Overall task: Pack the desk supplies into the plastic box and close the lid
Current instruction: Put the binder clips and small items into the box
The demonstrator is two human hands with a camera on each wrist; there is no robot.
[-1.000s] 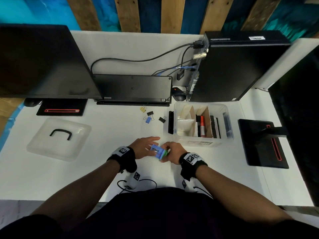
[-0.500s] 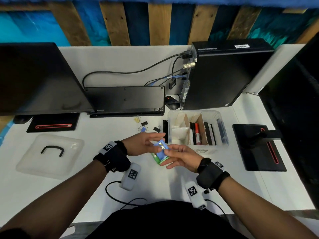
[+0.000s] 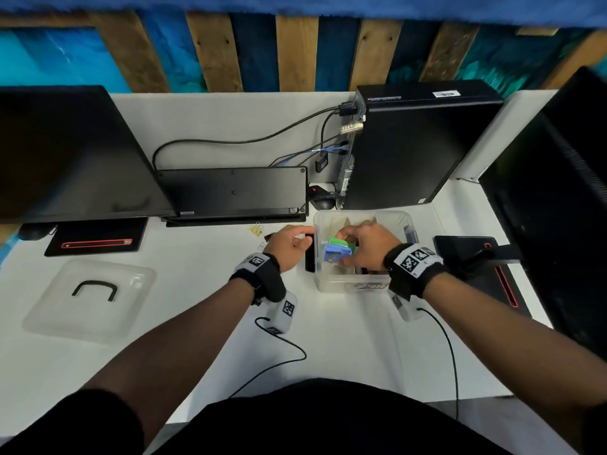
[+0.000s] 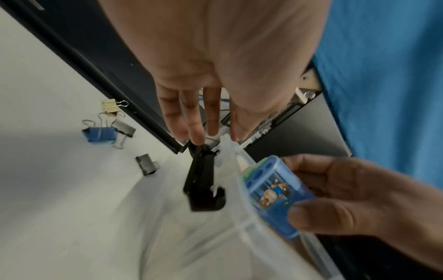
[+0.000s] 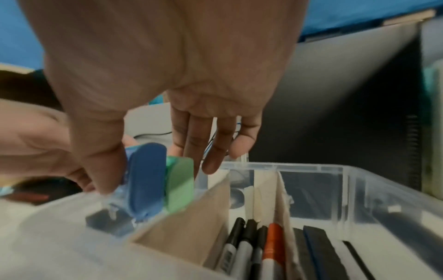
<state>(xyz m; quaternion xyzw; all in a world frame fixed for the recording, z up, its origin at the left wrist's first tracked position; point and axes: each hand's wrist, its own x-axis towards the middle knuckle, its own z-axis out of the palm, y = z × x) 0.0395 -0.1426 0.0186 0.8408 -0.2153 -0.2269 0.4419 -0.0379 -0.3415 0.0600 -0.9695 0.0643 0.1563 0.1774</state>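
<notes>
Pinching a blue sharpener (image 3: pixel 334 253) and a green sharpener (image 3: pixel 341 243) together between thumb and fingers, the right hand (image 3: pixel 368 246) hovers over the left compartment of the clear plastic box (image 3: pixel 353 285), the two pieces side by side and touching. In the right wrist view the blue one (image 5: pixel 146 180) sits just above the box's left rim, the green one (image 5: pixel 181 186) beside a cardboard divider (image 5: pixel 191 225). Black markers and an orange marker (image 5: pixel 273 246) lie in the middle compartment, dark flat strips (image 5: pixel 318 253) in the one to the right.

The left hand (image 3: pixel 289 246) holds nothing, its fingers (image 4: pixel 191 121) straight and close together, reaching toward 12 o'clock beside the box's left wall, above a black clasp (image 4: pixel 203 180) on that wall. Whether the fingertips touch the rim cannot be told.

On the white desk (image 3: pixel 184 323), binder clips lie at 10 o'clock from the box: a blue one (image 4: pixel 99 133), a yellow one (image 4: pixel 111 108) and a black one (image 4: pixel 147 164), all apart from the hand. The clear lid (image 3: pixel 88 300) with a black handle lies flat at 9 o'clock, well apart from the box. A black computer tower (image 3: pixel 410 149) stands at 12 o'clock just behind the box, a dark keyboard (image 3: pixel 233 192) leaning at 11 o'clock.
</notes>
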